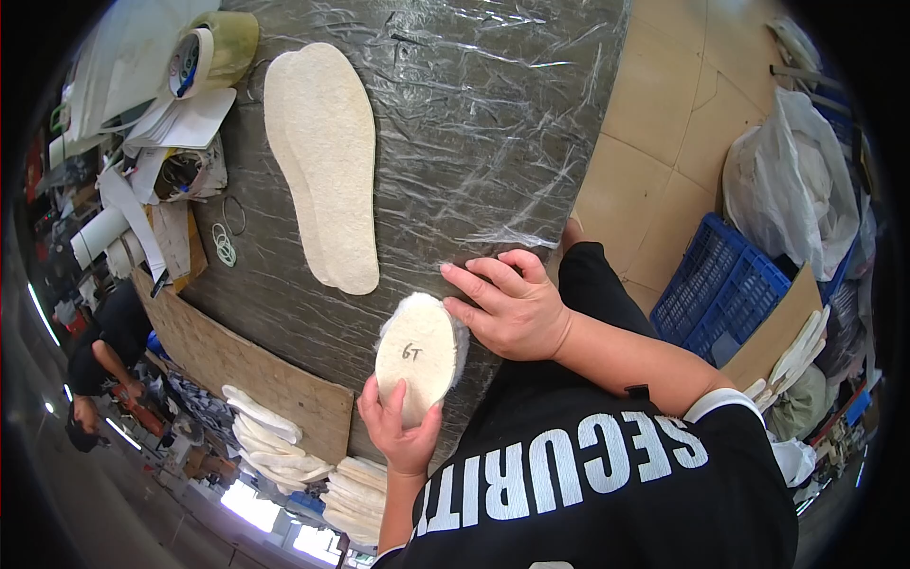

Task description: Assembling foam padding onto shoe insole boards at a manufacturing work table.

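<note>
Left hand (403, 431) fingers clamped on fleece pad (417, 356), right hand (507, 303) fingers apart beside it: press flat, keep edges aligned on tabletop (474, 142).

left hand (403, 427) holding small fleecy insole (417, 353), right hand (507, 305) flat beside it, long insoles (324, 163) on wrapped table (493, 123)

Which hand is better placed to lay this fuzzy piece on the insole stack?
Probably the left hand: it already grips the fuzzy piece from below. The right hand only rests flat beside it. The insole stack lies farther up the table.
</note>
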`<act>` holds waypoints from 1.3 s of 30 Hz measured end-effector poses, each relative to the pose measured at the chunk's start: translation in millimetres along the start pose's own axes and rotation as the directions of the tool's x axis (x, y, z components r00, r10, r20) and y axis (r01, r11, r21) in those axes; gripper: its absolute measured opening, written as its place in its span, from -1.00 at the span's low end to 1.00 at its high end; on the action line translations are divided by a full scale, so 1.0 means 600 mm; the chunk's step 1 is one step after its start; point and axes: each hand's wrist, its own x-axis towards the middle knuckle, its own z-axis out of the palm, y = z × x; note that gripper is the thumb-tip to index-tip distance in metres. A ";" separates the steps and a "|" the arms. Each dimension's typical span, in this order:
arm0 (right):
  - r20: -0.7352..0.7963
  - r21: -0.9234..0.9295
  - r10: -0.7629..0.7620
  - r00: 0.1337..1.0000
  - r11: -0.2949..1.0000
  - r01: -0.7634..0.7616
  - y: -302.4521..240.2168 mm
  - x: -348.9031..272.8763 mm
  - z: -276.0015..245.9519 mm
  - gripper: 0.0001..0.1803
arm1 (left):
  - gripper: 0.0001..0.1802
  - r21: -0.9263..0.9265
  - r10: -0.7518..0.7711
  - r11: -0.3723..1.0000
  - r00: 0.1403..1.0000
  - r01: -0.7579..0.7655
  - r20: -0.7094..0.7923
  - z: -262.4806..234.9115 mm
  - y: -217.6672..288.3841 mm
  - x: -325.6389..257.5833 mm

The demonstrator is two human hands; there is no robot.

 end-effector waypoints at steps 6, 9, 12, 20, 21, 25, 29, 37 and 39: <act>-0.004 -0.001 -0.005 1.000 1.000 0.005 -0.003 0.002 0.006 -0.80 | -0.31 -0.002 -0.024 1.000 1.000 0.024 0.011 -0.004 -0.009 -0.001; -0.018 -0.004 0.003 1.000 1.000 -0.003 0.003 -0.004 -0.001 -0.79 | -0.33 0.007 0.002 1.000 0.998 -0.002 0.058 -0.007 0.004 0.010; 0.018 -0.008 0.002 1.000 1.000 -0.002 0.000 0.000 -0.004 -0.76 | -0.33 -0.005 -0.028 1.000 0.998 0.029 0.061 -0.006 0.001 0.009; 0.103 0.134 0.161 0.982 0.976 -0.174 -0.018 0.032 -0.049 -0.69 | -0.35 -0.237 -0.178 0.952 0.979 0.196 0.097 -0.013 0.001 -0.002; 0.169 0.178 0.207 0.964 0.955 -0.236 -0.018 0.034 -0.050 -0.70 | -0.35 -0.340 -0.237 0.904 0.965 0.261 0.112 -0.011 -0.003 -0.007; 0.343 0.364 0.316 0.885 0.823 -0.435 -0.019 0.054 -0.046 -0.80 | -0.36 -0.462 -0.277 0.834 0.953 0.301 0.121 -0.004 -0.011 -0.017; 0.825 0.389 0.328 0.460 0.260 -0.884 -0.008 0.095 -0.057 -0.83 | -0.34 -0.498 -0.250 0.832 0.967 0.242 0.052 0.005 -0.009 -0.021; 0.803 0.412 0.299 0.516 0.347 -0.842 -0.010 0.083 -0.036 -0.86 | -0.33 -0.483 -0.184 0.854 0.981 0.194 0.068 0.006 -0.021 -0.031; 0.759 0.442 0.327 0.563 0.376 -0.814 -0.010 0.080 -0.034 -0.86 | -0.37 -0.715 -0.310 0.645 0.947 0.270 0.079 0.009 -0.017 -0.036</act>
